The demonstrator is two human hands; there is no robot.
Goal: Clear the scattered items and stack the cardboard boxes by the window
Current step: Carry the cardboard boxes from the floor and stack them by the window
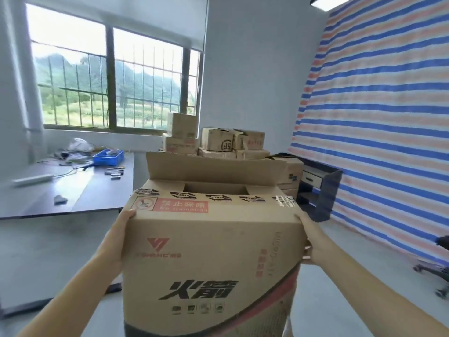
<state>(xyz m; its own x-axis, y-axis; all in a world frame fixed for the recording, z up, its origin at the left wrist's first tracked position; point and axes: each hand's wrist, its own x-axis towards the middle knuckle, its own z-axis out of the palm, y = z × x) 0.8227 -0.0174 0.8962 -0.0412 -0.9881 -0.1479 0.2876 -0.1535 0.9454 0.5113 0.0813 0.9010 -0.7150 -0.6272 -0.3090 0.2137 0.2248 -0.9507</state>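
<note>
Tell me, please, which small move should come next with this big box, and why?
Probably walk the large cardboard box forward to the stacked boxes by the window. The left hand and right hand press its two sides, and the stack stands straight ahead beyond it.

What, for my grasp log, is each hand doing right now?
Left hand: open, flat against the left side of the large brown cardboard box.
Right hand: open, pressing its right side; together they carry it.
</note>
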